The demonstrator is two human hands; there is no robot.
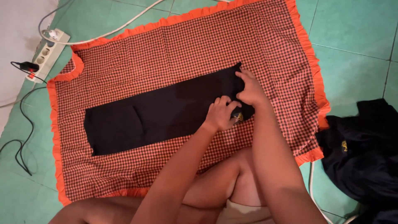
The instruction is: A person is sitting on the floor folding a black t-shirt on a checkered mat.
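A folded black garment [157, 114] lies flat as a long dark strip across the middle of a red-and-black checked cloth with an orange frill [186, 45], which is spread on the green tiled floor [356, 62]. Both hands work at the garment's right end. The left hand [219, 114] rests on the lower right corner of the garment, fingers curled and pressed together, gripping the fabric edge beside a small yellow emblem [238, 117] that shows just under the knuckles. The right hand [250, 89] lies just above it, on the garment's upper right corner, fingers close together and pressing down on the cloth, the fingertips reaching the top edge. The two hands touch or nearly touch each other; which, I cannot tell.

The person's bare knees [232, 182] sit at the near edge of the checked cloth, below the garment. Off the checked cloth's right side, a heap of dark clothing [365, 153] lies on the floor, with a small yellow emblem of its own. Beyond the cloth's far left corner sits a white power strip [46, 52] with a black plug in it, its white cable [124, 27] running along the cloth's top edge and a black cable [23, 132] looping down the floor on the left.
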